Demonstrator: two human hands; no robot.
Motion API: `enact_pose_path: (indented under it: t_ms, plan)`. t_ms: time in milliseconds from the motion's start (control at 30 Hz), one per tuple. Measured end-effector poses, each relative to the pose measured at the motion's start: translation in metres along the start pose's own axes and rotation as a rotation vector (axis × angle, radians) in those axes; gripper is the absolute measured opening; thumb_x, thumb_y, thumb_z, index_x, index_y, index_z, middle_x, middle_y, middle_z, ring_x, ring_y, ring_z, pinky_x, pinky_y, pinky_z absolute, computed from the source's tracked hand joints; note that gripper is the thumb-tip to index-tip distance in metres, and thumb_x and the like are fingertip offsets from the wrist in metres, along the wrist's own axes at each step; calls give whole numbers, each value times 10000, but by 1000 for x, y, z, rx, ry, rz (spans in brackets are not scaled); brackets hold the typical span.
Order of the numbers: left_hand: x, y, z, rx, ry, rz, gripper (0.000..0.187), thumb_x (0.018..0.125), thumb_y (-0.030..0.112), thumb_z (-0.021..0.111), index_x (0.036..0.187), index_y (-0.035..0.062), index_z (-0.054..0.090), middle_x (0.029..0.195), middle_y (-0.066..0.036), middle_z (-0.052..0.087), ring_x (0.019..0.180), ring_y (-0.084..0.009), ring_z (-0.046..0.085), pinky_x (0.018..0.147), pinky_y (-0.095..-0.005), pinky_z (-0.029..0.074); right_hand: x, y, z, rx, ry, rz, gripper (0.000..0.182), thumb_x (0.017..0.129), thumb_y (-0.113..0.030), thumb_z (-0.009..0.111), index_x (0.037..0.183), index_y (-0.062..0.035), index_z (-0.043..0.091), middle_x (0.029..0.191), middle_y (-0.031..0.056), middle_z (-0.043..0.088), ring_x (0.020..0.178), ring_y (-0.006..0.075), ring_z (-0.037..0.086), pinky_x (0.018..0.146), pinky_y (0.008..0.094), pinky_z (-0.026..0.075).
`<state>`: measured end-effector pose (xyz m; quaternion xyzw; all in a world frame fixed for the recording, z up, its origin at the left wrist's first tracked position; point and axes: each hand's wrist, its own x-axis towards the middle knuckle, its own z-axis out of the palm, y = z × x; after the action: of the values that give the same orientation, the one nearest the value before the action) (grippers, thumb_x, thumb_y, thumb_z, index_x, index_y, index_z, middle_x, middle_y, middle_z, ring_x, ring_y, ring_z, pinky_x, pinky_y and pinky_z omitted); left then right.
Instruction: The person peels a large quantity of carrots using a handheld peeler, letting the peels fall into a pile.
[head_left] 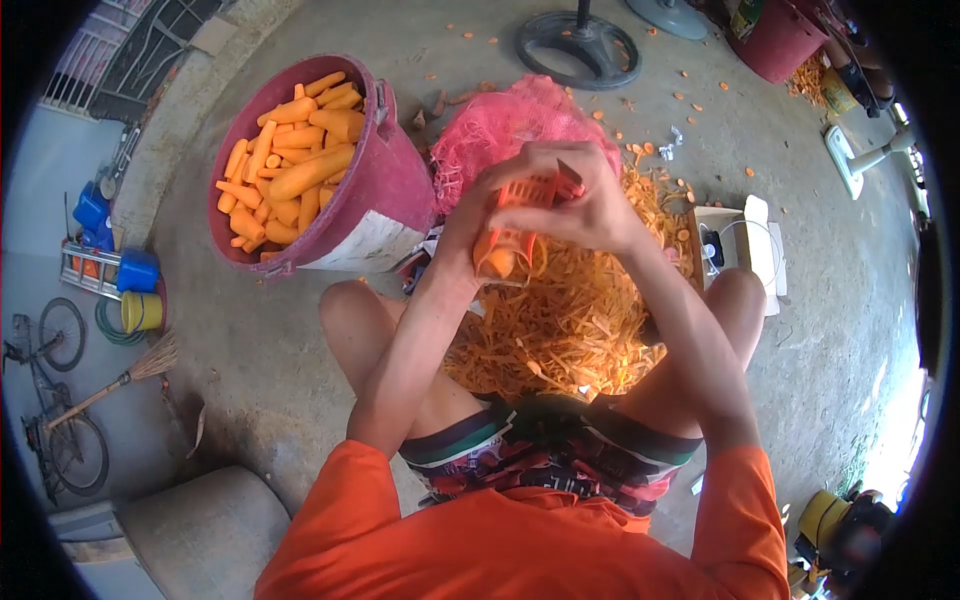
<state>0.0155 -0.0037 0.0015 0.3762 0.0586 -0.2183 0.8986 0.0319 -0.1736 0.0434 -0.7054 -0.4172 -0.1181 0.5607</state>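
Observation:
In front of me my left hand [470, 215] is closed around a carrot [497, 263], whose rounded orange end shows below the fingers. My right hand [595, 195] grips an orange plastic peeler [528, 190] with a ribbed handle. The peeler's forked end lies over the carrot; whether its blade touches cannot be made out. Most of the carrot is hidden by the hands and the tool. Beneath them, a large heap of carrot peelings [560, 320] spreads between my legs. A pink mesh sack [500, 120] lies just beyond my hands.
A maroon tub [395, 180] full of peeled carrots stands at left. To the right is an open cardboard box [755, 245] with a cable. A black round stand base [578, 50] is ahead. Carrot bits dot the concrete floor. A broom [150, 360] and bicycle [65, 400] are far left.

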Motion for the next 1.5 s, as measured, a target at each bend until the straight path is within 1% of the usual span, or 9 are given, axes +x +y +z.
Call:
enact_pose_path:
  t_ms: [133, 367, 433, 633, 900, 1033, 1167, 1333, 1500]
  plan:
    - [22, -10, -44, -208, -201, -188, 366, 1052, 316, 581, 1238, 4, 622, 1100, -93, 713, 832, -169, 718, 599, -244, 601, -4, 69, -39, 105, 408, 320, 161, 850, -95, 843, 955, -21, 747, 921, 31, 740, 902, 124, 679, 834, 298, 551]
    - [10, -3, -13, -153, -10, -1, 286, 1041, 274, 600, 1218, 55, 649, 1094, -109, 725, 979, -182, 731, 687, -314, 643, 1, 5, -6, -56, 36, 33, 196, 863, -111, 844, 994, -22, 729, 954, 34, 748, 905, 107, 681, 818, 277, 556]
    - [31, -3, -56, -466, -592, -366, 259, 1040, 284, 612, 1192, 80, 661, 1121, -116, 717, 1041, -194, 712, 738, -370, 646, -5, 48, -27, 150, 154, 226, 204, 851, -98, 854, 990, -17, 728, 946, 33, 748, 889, 103, 689, 805, 270, 559]
    - [9, 0, 3, -114, 130, -33, 285, 1054, 299, 590, 1193, 53, 628, 960, -64, 679, 798, -155, 678, 636, -309, 593, -5, 11, -7, 56, 88, 127, 121, 896, -60, 794, 974, 13, 738, 928, 51, 760, 859, 111, 707, 774, 276, 572]
    - [23, -8, -47, -383, -302, -214, 358, 1056, 298, 587, 1324, 61, 601, 1020, -86, 685, 901, -156, 686, 668, -294, 612, 1, 40, -30, 110, 301, 222, 122, 873, -83, 813, 944, -4, 755, 915, 48, 754, 839, 139, 708, 773, 284, 572]
    - [4, 5, 13, -142, 119, -19, 261, 1069, 291, 565, 1190, 69, 630, 969, -30, 684, 825, -72, 669, 607, -232, 570, 6, 7, -11, -191, 42, -45, 161, 868, -98, 821, 994, -20, 757, 927, 53, 754, 830, 137, 706, 750, 281, 567]
    - [15, 2, -25, -462, -74, -271, 295, 1073, 372, 550, 1135, 95, 632, 919, -23, 656, 737, -60, 639, 554, -236, 535, -5, 82, -56, -176, 468, 498, 182, 908, -140, 815, 948, 9, 721, 817, -2, 710, 748, 48, 608, 680, 232, 506]
    - [10, -39, -28, 812, 61, 52, 425, 993, 478, 665, 1140, 79, 684, 936, -24, 688, 850, -117, 645, 765, -250, 507, -11, 75, -74, -337, 430, 371, 225, 874, -178, 835, 918, -6, 697, 755, 27, 683, 698, 78, 591, 657, 283, 505]
    - [8, 17, -28, 671, 56, 337, 377, 943, 404, 764, 1163, 104, 703, 1010, -8, 717, 851, -108, 659, 747, -267, 552, -19, 61, -86, -489, 376, 492, 307, 871, -285, 829, 925, -19, 687, 716, 104, 677, 645, 150, 623, 642, 325, 514]
